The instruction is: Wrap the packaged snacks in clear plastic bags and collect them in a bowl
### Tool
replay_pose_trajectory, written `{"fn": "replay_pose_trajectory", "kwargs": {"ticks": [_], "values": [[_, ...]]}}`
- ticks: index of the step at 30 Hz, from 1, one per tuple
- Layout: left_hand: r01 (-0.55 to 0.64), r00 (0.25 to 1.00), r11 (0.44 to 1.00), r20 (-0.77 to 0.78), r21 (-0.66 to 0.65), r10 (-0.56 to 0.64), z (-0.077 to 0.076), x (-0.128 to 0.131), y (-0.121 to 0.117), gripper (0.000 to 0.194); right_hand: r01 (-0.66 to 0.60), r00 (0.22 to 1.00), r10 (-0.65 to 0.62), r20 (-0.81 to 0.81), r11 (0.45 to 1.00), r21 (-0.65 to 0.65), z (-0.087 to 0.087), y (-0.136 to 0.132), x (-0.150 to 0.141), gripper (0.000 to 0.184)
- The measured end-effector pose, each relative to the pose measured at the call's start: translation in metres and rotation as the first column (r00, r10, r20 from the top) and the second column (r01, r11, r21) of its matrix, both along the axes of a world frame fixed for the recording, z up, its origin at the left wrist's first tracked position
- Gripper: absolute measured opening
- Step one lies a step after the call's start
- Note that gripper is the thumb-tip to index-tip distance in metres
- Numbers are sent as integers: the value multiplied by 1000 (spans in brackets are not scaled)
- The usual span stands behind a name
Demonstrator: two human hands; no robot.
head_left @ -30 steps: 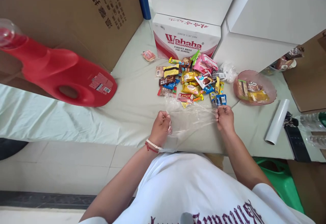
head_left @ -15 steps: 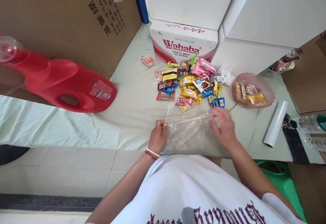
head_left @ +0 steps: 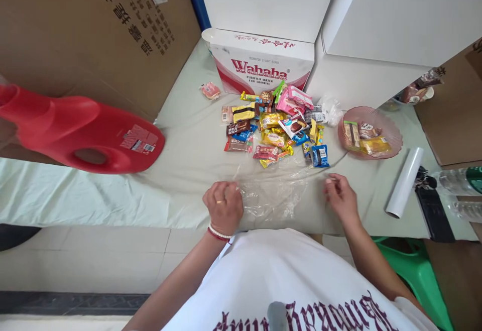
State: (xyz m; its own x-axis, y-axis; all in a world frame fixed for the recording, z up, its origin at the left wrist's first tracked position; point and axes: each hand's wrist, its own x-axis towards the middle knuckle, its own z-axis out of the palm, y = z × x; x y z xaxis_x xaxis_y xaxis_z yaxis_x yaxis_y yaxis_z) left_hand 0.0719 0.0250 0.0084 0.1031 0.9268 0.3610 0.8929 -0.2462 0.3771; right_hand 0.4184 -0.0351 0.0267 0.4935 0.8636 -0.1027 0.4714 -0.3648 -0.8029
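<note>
A clear, wrinkled plastic bag [head_left: 276, 195] lies flat along the front of the cloth-covered table, between my two hands. My left hand [head_left: 225, 205] is closed on its left edge, fingers curled and knuckles up. At its right edge, my right hand [head_left: 342, 198] pinches the thin plastic between thumb and fingers; the exact contact is hard to see. Just beyond the bag lies a pile of wrapped snacks [head_left: 276, 137] in yellow, pink, brown and blue packets. A blue packet [head_left: 320, 155] sits at the pile's near right corner, close to my right hand.
A pink glass bowl [head_left: 391, 147] holds a few snacks at the right. Near it lie a white roll [head_left: 404, 183], a black phone-like object [head_left: 435, 213] and bottles. A red jug [head_left: 109, 135] stands left. Behind the pile is a Wahaba-style water carton [head_left: 263, 65].
My right hand has moved right and slightly nearer me, its fingers now drawn together. My left hand has turned knuckles-up and shifted a little left. The bag lies flatter and wider.
</note>
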Motion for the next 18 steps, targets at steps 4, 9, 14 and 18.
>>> {"fn": "replay_pose_trajectory", "kwargs": {"ticks": [4, 9, 14, 18], "values": [[474, 869, 873, -99, -116, -485, 1, 4, 8, 43, -126, 988, 114, -104, 985, -117, -7, 4, -43, 65], [456, 833, 825, -166, -334, -528, -7, -5, 21, 52, -188, 964, 167, -208, 979, -82, -11, 4, -32, 54], [453, 813, 815, -207, -361, -544, -12, -17, 12, 80, -246, 949, 189, -250, 944, -219, 13, 11, 43, 41], [464, 800, 800, -208, -381, -563, -11, -16, 9, 91, -397, 864, 410, 291, 912, -106, 50, 80, 49, 32]]}}
